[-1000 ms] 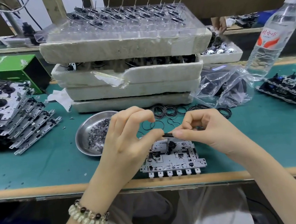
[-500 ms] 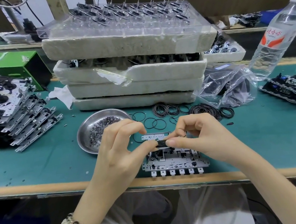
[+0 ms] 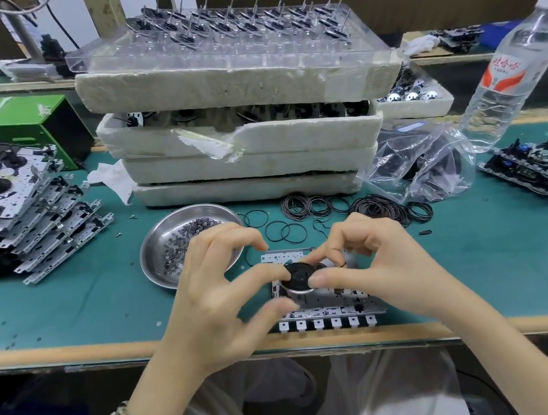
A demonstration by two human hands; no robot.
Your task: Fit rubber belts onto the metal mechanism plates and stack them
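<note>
Checker: Step in hand, head view?

Keeper: Belt fitting, by my reading. One metal plate (image 3: 330, 306), flat on the counter (image 3: 56, 308) at its near edge. One black wheel (image 3: 298, 274) over the middle of it. The left hand (image 3: 214, 291) pinches the wheel's left rim between thumb and forefinger. The right hand (image 3: 373, 264) pinches the right rim the same way, with its other fingers curled above. Whether a belt runs round the wheel I cannot tell, as the fingers cover the rim.

Checker: Next move?

Keeper: Probably seating a belt in the wheel's groove, untwisted, and round whatever it drives on the plate. After that, carrying the plate to the stack of plates (image 3: 41, 225) at far left.

Checker: Surroundings?

Keeper: Several loose belts (image 3: 285, 231) just behind the plate. A larger heap of belts (image 3: 384, 209) to their right, beside a plastic bag (image 3: 420, 165). One steel dish (image 3: 168, 245) of small rings, just beside the left hand. A pile of foam trays (image 3: 242, 143) behind. One water bottle (image 3: 505, 71) at far right.

Checker: Obstructions?

Keeper: The dish lies between the plate and the stack, so the carry must pass over or in front of it. The person's own fingers hide the rim being worked.
</note>
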